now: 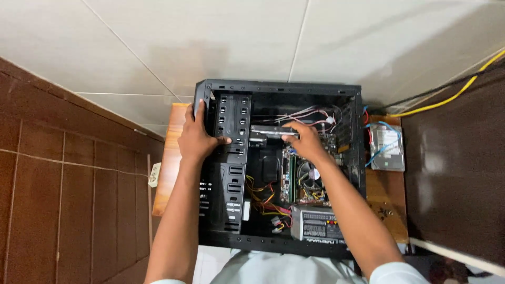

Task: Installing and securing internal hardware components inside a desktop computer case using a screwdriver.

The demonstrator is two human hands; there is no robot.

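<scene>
An open black computer case (279, 87) lies on its side on a small wooden table (171, 163). My left hand (195, 138) grips the case's left edge, with the thumb pressed on the black drive cage (231, 123). My right hand (305, 139) reaches inside and holds the end of a flat grey drive (268, 132) that lies level with the cage's opening. Below my right hand sit the motherboard with its round cooler fan (310, 176), a bundle of yellow and red wires (263, 202) and the grey power supply (318, 226).
A bare hard drive (388, 148) with blue cables lies on the table to the right of the case. A yellow cable (447, 100) and a black one run along the wall at the right. A white plug socket (154, 174) sits on the brown tiled floor.
</scene>
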